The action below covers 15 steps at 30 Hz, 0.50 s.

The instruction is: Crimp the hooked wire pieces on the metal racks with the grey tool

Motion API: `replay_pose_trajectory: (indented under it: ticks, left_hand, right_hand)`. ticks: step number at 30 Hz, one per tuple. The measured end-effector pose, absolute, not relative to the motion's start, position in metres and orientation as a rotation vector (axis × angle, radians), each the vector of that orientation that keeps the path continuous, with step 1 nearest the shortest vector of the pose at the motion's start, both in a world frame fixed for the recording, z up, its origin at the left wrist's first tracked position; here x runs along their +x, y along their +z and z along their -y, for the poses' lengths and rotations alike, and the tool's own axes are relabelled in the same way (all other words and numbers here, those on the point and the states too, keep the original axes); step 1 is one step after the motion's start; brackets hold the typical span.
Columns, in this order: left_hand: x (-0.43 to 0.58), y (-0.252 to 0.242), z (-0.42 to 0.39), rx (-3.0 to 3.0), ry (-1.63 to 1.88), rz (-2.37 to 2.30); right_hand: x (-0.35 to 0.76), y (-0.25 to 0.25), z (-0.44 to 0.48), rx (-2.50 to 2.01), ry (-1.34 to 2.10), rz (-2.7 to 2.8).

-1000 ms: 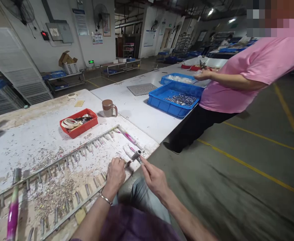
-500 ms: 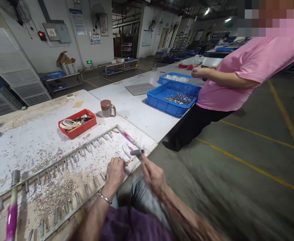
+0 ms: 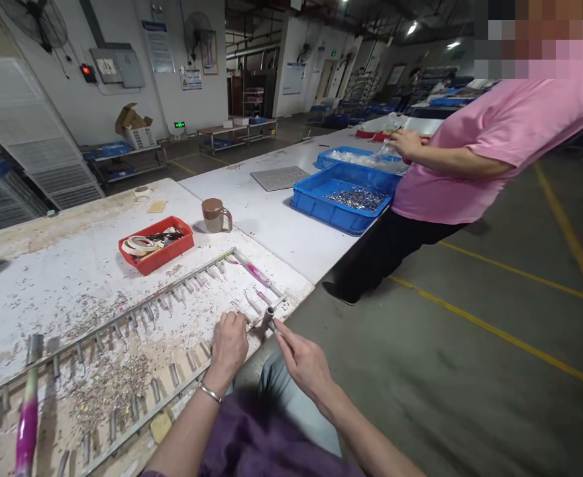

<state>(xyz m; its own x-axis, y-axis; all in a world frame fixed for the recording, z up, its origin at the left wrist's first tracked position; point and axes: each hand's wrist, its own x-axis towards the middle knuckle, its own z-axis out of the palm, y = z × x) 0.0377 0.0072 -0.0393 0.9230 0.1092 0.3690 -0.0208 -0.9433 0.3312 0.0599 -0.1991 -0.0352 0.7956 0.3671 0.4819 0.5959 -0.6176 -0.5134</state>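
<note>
A long metal frame point(image 3: 147, 300) with rows of short grey pegs lies on the white table, small hooked pieces hanging along its far rail. My left hand point(image 3: 230, 339), with a bracelet at the wrist, rests at the near rail by the frame's right end; its fingers are curled and what they hold is hidden. Just right of it, my right hand point(image 3: 299, 354) grips a grey metal tube point(image 3: 268, 316), its open end tilted up over the near rail. Purple-and-white painted bars point(image 3: 27, 424) form the frame's ends.
Loose flakes point(image 3: 112, 387) litter the table around the frame. Beyond it stand a red tray point(image 3: 169, 252) of tape rolls and a brown mug point(image 3: 214, 217). Blue trays point(image 3: 321, 205) lie farther right, beside a person in a pink shirt point(image 3: 465, 172). A yellow block point(image 3: 161, 427) touches the near rail.
The tube has swung from lying nearly level to pointing upward, and my right hand has shifted slightly left and down. The other person's hands have moved a little right.
</note>
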Motion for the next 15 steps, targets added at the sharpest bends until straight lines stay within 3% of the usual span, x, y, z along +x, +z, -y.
replay_pose_trajectory:
  ticks: [15]
  left_hand:
    - [0.033,-0.035,-0.013,2.494,0.664,0.022]
  right_hand:
    - [0.037,-0.033,0.213,-2.105,-0.337,0.376]
